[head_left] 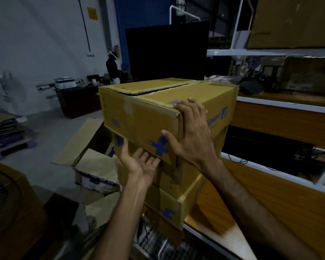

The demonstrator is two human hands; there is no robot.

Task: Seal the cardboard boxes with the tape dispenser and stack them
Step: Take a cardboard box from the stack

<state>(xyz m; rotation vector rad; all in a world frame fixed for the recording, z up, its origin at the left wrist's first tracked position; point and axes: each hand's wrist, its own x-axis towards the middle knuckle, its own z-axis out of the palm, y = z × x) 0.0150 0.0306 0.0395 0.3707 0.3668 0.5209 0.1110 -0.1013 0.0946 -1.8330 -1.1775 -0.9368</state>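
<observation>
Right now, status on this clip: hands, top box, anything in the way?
Left hand open, palm up under top box. Right hand open, spread on its near corner. Box sits on the stack, top seam gaping. Nothing blocking.

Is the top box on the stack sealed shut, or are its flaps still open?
Flaps folded down, but whether taped cannot be told. The top box shows a dark, ragged gap along its centre seam, and no tape is plainly visible over it.

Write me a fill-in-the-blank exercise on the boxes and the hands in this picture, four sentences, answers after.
1. The top box sits on a ____ of other boxes.
2. The right hand wraps the box's near ____.
3. The left hand is under the box with its palm facing ____.
4. The top flaps show an open ____ between them.

Missing words: stack; corner; up; gap
</observation>
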